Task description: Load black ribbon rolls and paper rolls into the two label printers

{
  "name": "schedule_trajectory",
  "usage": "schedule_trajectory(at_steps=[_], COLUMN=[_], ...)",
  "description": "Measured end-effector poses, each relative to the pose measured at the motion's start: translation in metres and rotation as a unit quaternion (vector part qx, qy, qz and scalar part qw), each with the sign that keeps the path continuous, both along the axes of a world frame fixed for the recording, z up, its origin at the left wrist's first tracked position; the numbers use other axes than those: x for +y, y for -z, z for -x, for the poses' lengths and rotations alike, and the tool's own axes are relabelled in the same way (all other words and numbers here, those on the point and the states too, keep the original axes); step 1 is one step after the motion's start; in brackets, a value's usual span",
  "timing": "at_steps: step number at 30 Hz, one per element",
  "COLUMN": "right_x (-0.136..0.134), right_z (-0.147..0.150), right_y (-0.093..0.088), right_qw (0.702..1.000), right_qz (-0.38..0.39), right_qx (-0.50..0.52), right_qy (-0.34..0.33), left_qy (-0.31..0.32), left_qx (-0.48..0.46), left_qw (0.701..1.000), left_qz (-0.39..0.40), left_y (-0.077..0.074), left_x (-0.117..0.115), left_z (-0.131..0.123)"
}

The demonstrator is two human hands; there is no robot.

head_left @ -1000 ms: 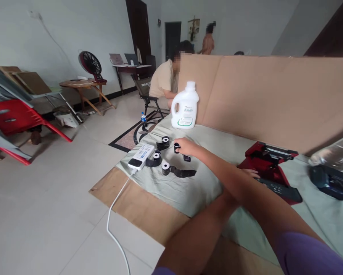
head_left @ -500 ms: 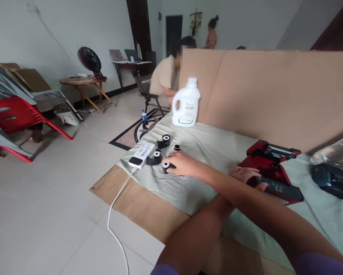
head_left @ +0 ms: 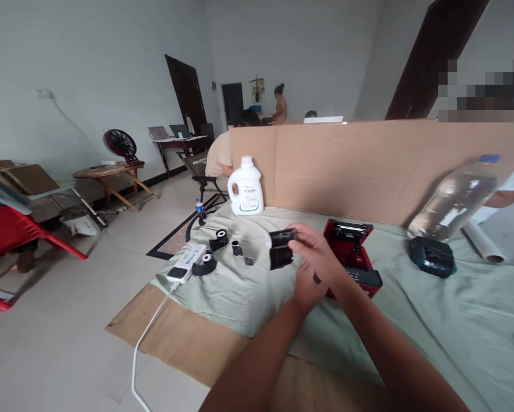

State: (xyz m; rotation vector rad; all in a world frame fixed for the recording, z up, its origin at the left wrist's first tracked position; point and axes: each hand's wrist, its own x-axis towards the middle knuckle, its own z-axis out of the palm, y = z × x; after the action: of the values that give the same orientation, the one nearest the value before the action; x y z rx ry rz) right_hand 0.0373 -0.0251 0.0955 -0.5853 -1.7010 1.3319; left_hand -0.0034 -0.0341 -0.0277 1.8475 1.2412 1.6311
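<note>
My right hand (head_left: 320, 253) is closed on a roll of black ribbon (head_left: 281, 249), a glossy strip of which hangs loose above the cloth. Just below and against it is my left hand (head_left: 309, 284); its fingers are mostly hidden, and a small dark patch shows between the hands. Behind them stands a red and black device (head_left: 368, 277) with its lid raised, partly covered by my right hand and forearm. To the left lie two more black ribbon rolls (head_left: 221, 236) with white cores, and a small black roll (head_left: 236, 249) with a strip trailing off it.
A white power bank (head_left: 187, 262) with a white cable (head_left: 142, 343) lies at the cloth's left edge. A white jug (head_left: 245, 191) stands before a cardboard wall (head_left: 346, 166). At right are a dark case (head_left: 432, 256), a large clear bottle (head_left: 458, 197) and a white tube (head_left: 483, 243). People sit beyond.
My right hand has lifted a ribbon roll off the cloth and carried it right. My left hand has left the red device and come beside the right. The view has turned right.
</note>
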Motion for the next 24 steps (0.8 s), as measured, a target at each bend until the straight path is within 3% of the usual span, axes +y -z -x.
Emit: schedule_trajectory(at_steps=[4,7,10,13,17,24], right_x=[0.024,0.040,0.050,0.054,0.056,0.057], right_z=[-0.063,-0.087,-0.097,-0.103,-0.108,-0.116], right_y=[-0.011,-0.011,-0.006,0.000,0.003,0.004], right_qw=[0.992,0.992,0.991,0.989,0.984,0.973], right_qz=[0.088,0.100,0.122,0.136,0.161,0.194], right_qx=[0.089,0.069,0.046,0.036,0.034,0.050], right_qy=[-0.019,-0.036,-0.023,-0.036,-0.067,-0.118], left_qy=[-0.051,-0.027,0.057,0.171,0.215,0.207], left_qx=[-0.137,-0.195,-0.160,-0.043,0.058,0.030], left_qw=[0.989,0.980,0.985,0.983,0.968,0.970], left_qz=[0.037,0.020,0.011,0.059,0.114,0.124], left_y=[-0.022,-0.062,-0.108,-0.140,-0.150,-0.143], left_x=[0.005,0.017,0.022,0.019,0.014,0.017], left_z=[0.022,0.047,0.068,0.075,0.069,0.057])
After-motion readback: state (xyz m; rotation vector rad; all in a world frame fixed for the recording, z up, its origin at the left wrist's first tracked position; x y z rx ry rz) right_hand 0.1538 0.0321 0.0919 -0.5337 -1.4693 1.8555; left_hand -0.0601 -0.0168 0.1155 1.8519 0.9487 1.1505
